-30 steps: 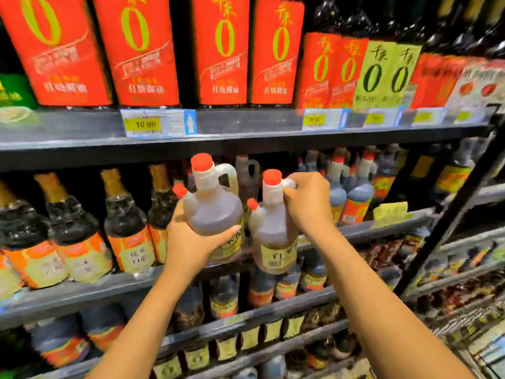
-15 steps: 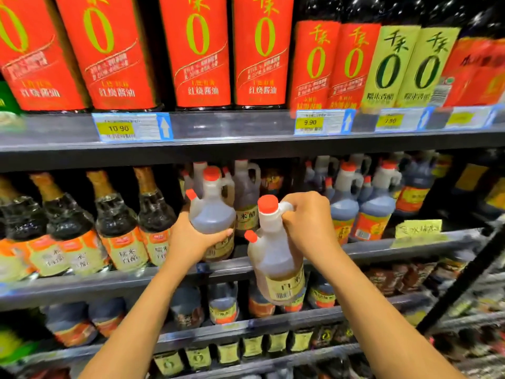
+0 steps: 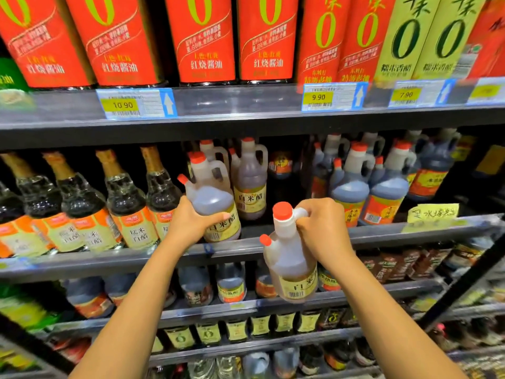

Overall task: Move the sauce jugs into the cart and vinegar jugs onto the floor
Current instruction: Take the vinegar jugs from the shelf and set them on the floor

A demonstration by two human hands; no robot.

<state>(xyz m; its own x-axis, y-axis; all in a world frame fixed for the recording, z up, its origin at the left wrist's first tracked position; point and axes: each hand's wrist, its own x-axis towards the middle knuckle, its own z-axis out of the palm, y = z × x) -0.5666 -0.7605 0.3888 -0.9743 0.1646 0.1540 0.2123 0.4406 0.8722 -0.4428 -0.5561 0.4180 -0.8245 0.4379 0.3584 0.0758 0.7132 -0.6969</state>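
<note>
Shop shelf (image 3: 82,262), frame centre: left hand (image 3: 191,222) wraps one vinegar jug (image 3: 211,201); right hand (image 3: 319,228) grips second jug (image 3: 289,272) by handle, off shelf. Step: pulling vinegar. Next, likely: lower both to floor.

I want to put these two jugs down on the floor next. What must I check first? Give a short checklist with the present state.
1. Right hand grips the handle of the translucent red-capped plastic jug: ok.
2. Left hand grips the body of the second translucent red-capped jug: ok.
3. Red caps on both jugs: ok.
4. Second jug free of the grey metal shelf: cannot tell; its base is at the shelf lip.
5. Floor spot free: cannot tell, the floor is out of view.
</note>
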